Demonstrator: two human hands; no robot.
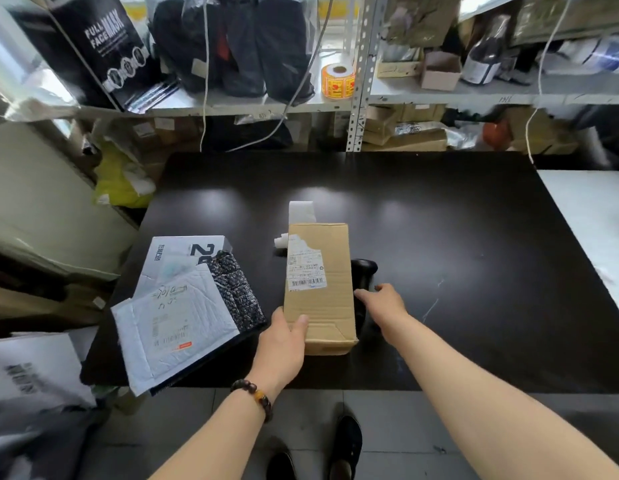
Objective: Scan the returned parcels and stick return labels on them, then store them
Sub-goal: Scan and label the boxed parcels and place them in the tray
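A person's left hand (284, 341) is gripping the near corner of a tall brown cardboard parcel (318, 299), thumb on top and fingers curled round its side, while the right hand (384, 301) is reaching with loosely spread fingers to touch a black handheld scanner (363, 268) just beside the parcel's right flank. The parcel is lying flat near the front edge of a black work table (474, 237), its torn white shipping label (304, 268) facing up. A strip of blank white labels (301, 211) is lying just behind it. To the left, a white padded mailer (173, 323), a white printed carton (176, 249) and a black patterned packet (235, 292) are waiting in an overlapping pile. A roll of orange stickers (337, 79) is sitting on the metal shelf (439, 95) beyond. The job appears to be in its early stage: scanning is about to begin, with labelling and storing yet to come.
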